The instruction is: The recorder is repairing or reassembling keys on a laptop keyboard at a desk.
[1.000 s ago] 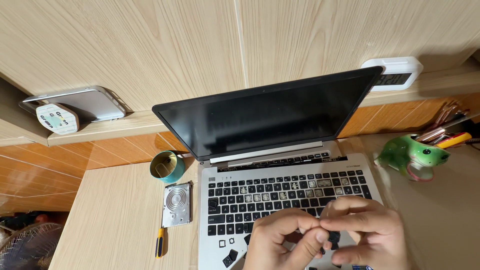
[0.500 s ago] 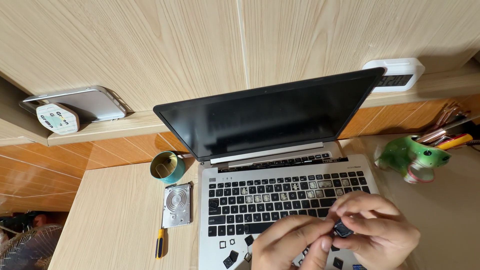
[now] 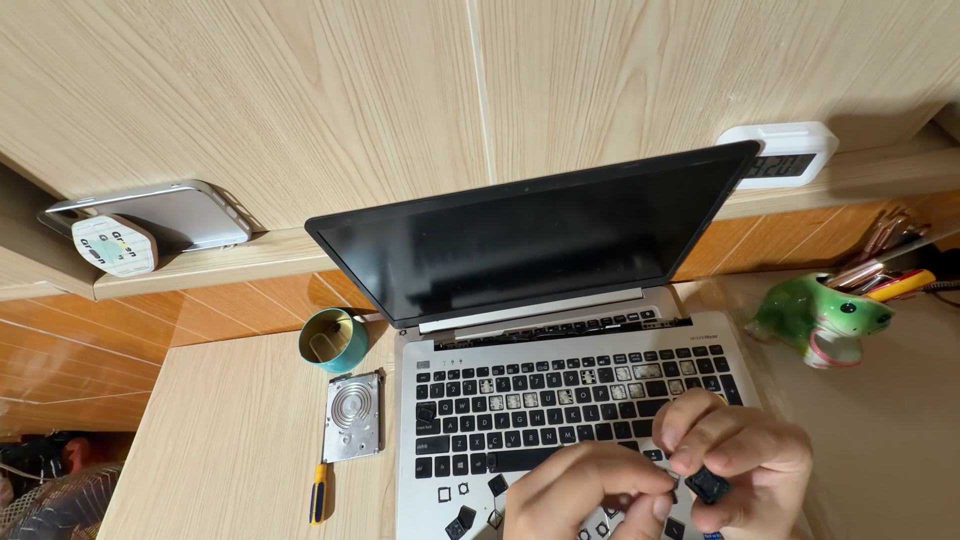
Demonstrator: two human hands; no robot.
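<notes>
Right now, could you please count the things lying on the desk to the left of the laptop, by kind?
Teal tape roll: 1
Silver hard drive: 1
Yellow-handled screwdriver: 1
Total: 3

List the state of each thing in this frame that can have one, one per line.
laptop: lid open, screen dark.
keyboard: several keycaps off, bare switch spots showing.
loose keycaps: lying on the palm rest.
black keycap: pinched in the right hand.
left hand: fingertips meet the right hand's.
hard drive: flat on the desk, bare.
screwdriver: lying on the desk.
tape roll: resting on the desk.
</notes>
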